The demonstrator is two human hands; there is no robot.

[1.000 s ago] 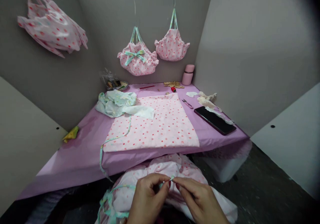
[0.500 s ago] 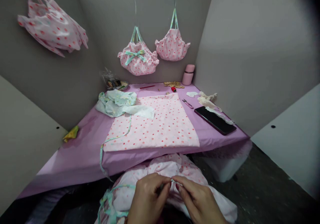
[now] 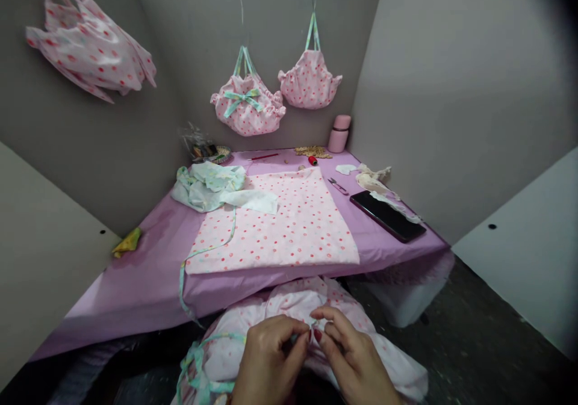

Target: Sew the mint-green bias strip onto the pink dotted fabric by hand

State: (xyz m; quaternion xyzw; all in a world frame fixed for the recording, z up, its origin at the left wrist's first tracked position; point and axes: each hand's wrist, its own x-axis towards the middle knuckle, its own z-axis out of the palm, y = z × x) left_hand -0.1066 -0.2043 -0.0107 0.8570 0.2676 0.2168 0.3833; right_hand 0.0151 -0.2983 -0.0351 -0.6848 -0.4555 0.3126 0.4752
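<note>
My left hand [image 3: 271, 351] is closed in a pinch, thumb against index finger, on a narrow pale fabric strip [image 3: 313, 324] with a hint of green. My right hand [image 3: 350, 351] meets it fingertip to fingertip. Its index finger is lifted, while the thumb and curled middle finger stay at the strip; their exact grip is partly hidden. Pink dotted fabric [image 3: 289, 301] lies bunched in my lap beneath both hands. Green ties [image 3: 196, 363] trail from it beside my left wrist.
A flat dotted cloth [image 3: 280, 230] covers the middle of the purple-covered table [image 3: 149, 278]. Mint fabric [image 3: 208, 182] is heaped at its left. Thread snips [image 3: 338, 186], a phone [image 3: 388, 215], a red thread spool [image 3: 312, 160] and a pink flask [image 3: 338, 134] sit rightward. Dotted garments [image 3: 248, 107] hang behind.
My right index finger has lifted away from the thumb, loosening that pinch. My left hand keeps its pinch in nearly the same place. The view has shifted very slightly.
</note>
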